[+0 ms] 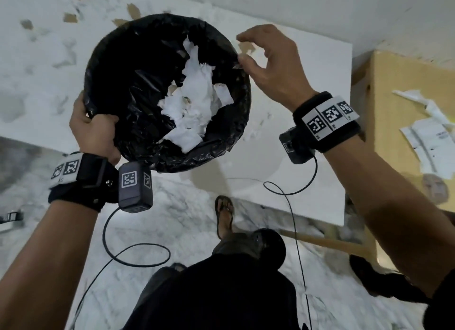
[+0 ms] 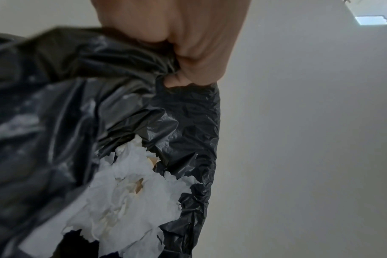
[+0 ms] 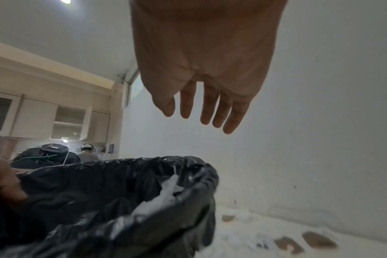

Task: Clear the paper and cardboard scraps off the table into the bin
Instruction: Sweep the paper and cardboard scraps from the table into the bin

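Observation:
The bin [image 1: 138, 88], lined with a black plastic bag, hangs tilted over the white table [image 1: 307, 108]. Torn white paper [image 1: 194, 100] lies inside it. My left hand [image 1: 93, 127] grips the bin's near-left rim and liner; the left wrist view shows its fingers [image 2: 188, 57] bunched in the liner [image 2: 77, 87] above the paper [image 2: 130, 192]. My right hand [image 1: 246, 49] is beside the right rim, empty, its fingers [image 3: 201, 108] loose above the bin [image 3: 99, 200]. Brown cardboard scraps [image 1: 134, 11] and white paper bits lie on the table beyond the bin, some also by the wall [image 3: 318, 240].
A cardboard box [image 1: 406, 108] with paper sheets on top stands right of the table. My foot in a sandal [image 1: 224, 214] is on the marble floor below the table edge, and a wooden stick [image 1: 327, 242] lies nearby. Another person [image 3: 86, 153] stands far off.

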